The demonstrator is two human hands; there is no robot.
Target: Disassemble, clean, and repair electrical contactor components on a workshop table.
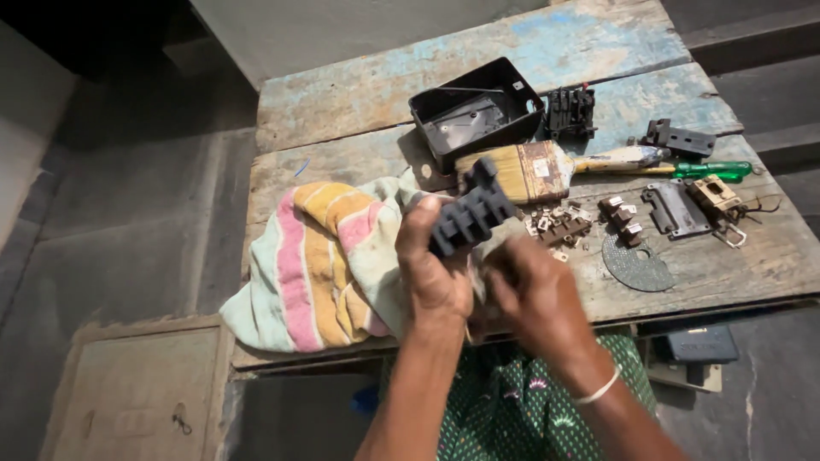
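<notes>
Head view: my left hand [436, 273] is gripping the black ribbed plastic block [470, 213], right hand [534, 294] fingers curled beside it; small brown parts [559, 226] lying loose.

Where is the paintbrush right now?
The paintbrush lies on the wooden table, just behind the hands, between the black plastic box and the green screwdriver.

We see a rough repair workshop, worn wooden table [359, 94] with peeling blue paint, paintbrush [534, 169] and green screwdriver [713, 170] to the right, dismantled black switch parts [571, 112] at the far side, grinding disc [636, 265] near, bare concrete floor [128, 222] left
</notes>
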